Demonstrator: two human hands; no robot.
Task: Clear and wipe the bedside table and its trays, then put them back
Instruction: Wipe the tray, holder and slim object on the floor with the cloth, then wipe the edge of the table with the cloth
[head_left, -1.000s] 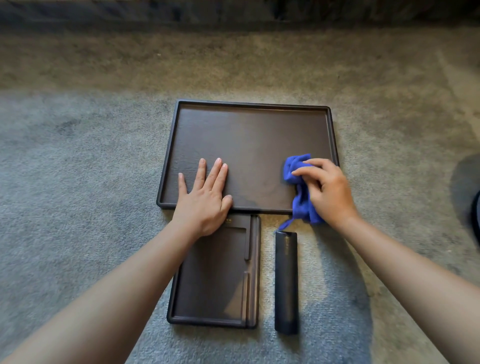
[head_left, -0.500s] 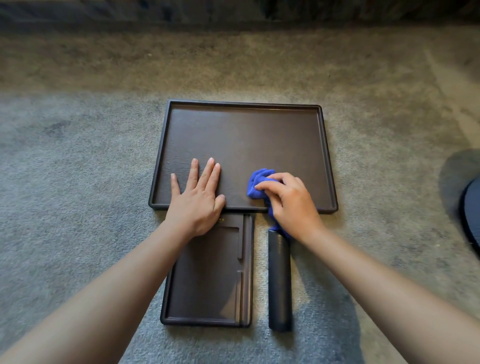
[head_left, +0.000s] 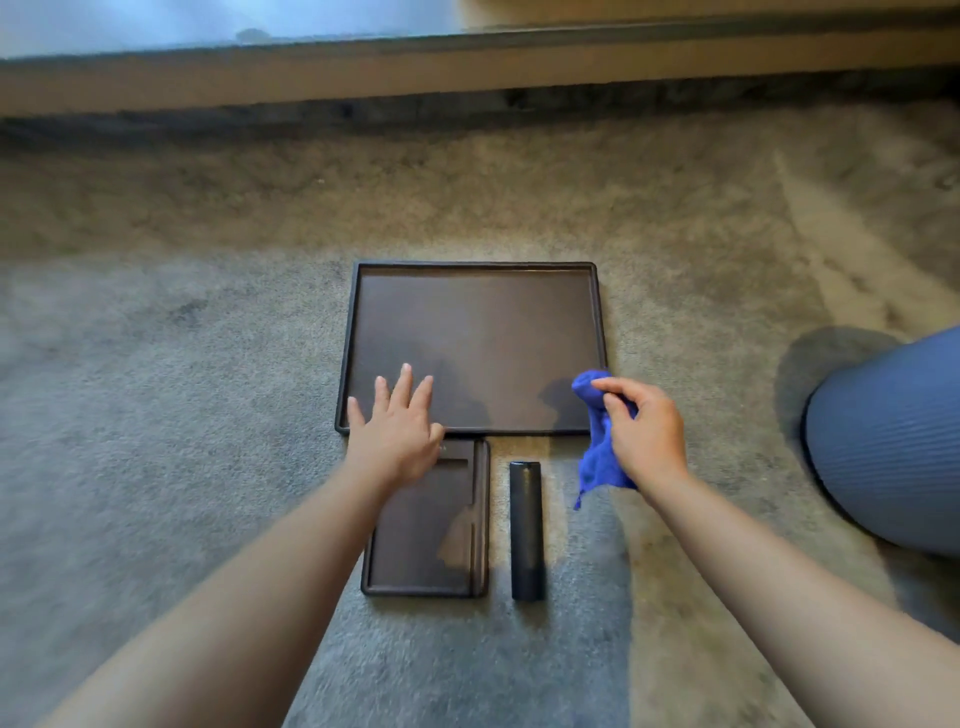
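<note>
A large dark brown tray (head_left: 483, 322) lies flat on the grey carpet. My left hand (head_left: 397, 428) rests flat with fingers spread on its near left corner. My right hand (head_left: 641, 434) grips a blue cloth (head_left: 600, 457) at the tray's near right corner, and the cloth hangs down over the rim onto the carpet. A smaller dark tray (head_left: 415, 551) lies just in front of the large one, partly under my left wrist. A slim black remote-like bar (head_left: 525, 530) lies to the right of the small tray.
A blue-grey ribbed knee or cushion (head_left: 893, 441) sits on the carpet at the right. A low ledge or bed base (head_left: 467, 67) runs along the far side. Carpet (head_left: 156, 415) surrounds the trays.
My right hand swept the blue cloth from the tray's near middle back to its near right corner. The camera tilted up, revealing the far ledge. My left hand stayed on the tray.
</note>
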